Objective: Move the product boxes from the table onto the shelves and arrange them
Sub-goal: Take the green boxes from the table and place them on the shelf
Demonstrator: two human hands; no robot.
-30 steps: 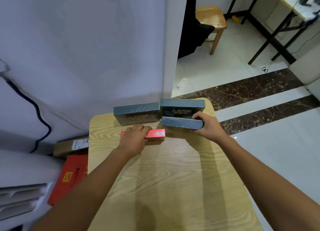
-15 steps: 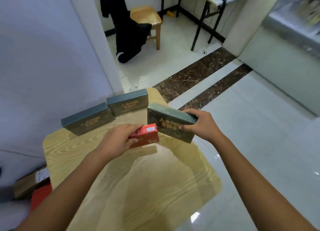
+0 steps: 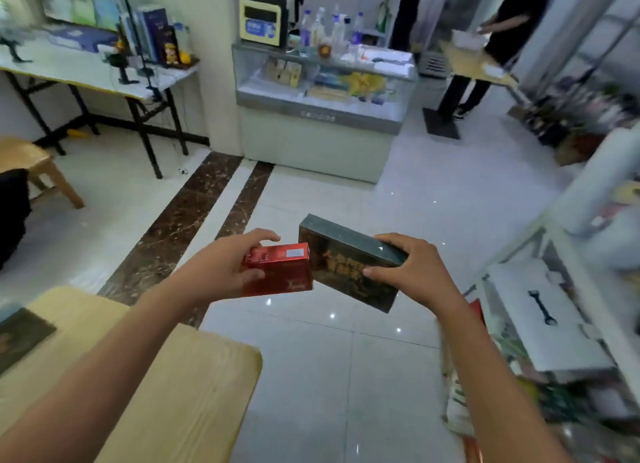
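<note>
My left hand [image 3: 227,266] grips a small red box [image 3: 282,272] by its left end, held in the air over the floor. My right hand [image 3: 410,270] grips a flat dark green box [image 3: 341,260] with gold print, tilted, right beside the red one. The wooden table [image 3: 180,386] lies at the lower left, and another dark green box [image 3: 20,336] rests on it at the left edge. The shelves [image 3: 568,289] stand at the right, holding a white box [image 3: 540,317] with a black wrench mark.
A glass display counter [image 3: 322,91] stands ahead across the tiled floor. A folding table [image 3: 90,71] with books and a wooden stool [image 3: 31,164] are at the left. A person in black [image 3: 491,36] stands at a small table at the back right.
Both boxes have been lifted off the table and carried to the right. My view has swung from the wall and table towards the shop floor and the shelves.
</note>
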